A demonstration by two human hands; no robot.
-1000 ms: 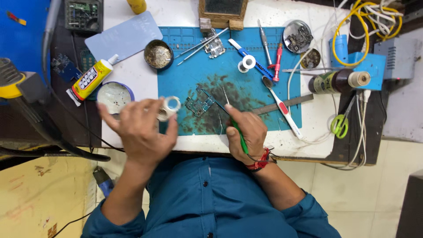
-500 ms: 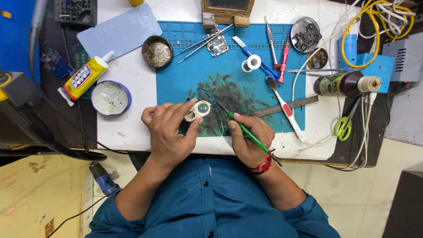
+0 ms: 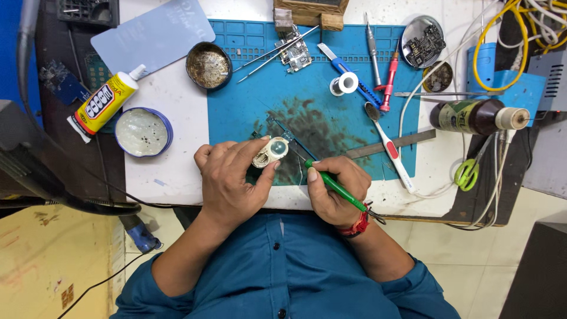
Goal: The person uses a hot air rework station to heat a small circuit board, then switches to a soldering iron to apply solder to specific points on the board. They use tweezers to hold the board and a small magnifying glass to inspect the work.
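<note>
The small round white casing with a clear lens (image 3: 270,151) looks light, rigid and somewhat fragile, best pinched by its rim, and that is where the left hand (image 3: 231,180) has it, fingers (image 3: 248,155) closed around its edge just above the blue mat (image 3: 319,71). The right hand (image 3: 333,189) is wrapped around a green-handled tool (image 3: 335,186), its tip just right of the casing. Farther out on the table (image 3: 171,171) sit a solder spool (image 3: 344,84) and a glue tube (image 3: 105,101).

The flat rubber work mat (image 3: 248,112) is blue, smudged dark at its middle. The thin pen-shaped tool (image 3: 338,189) is green; the squeeze tube of glue (image 3: 103,103) is yellow with a white cap.
</note>
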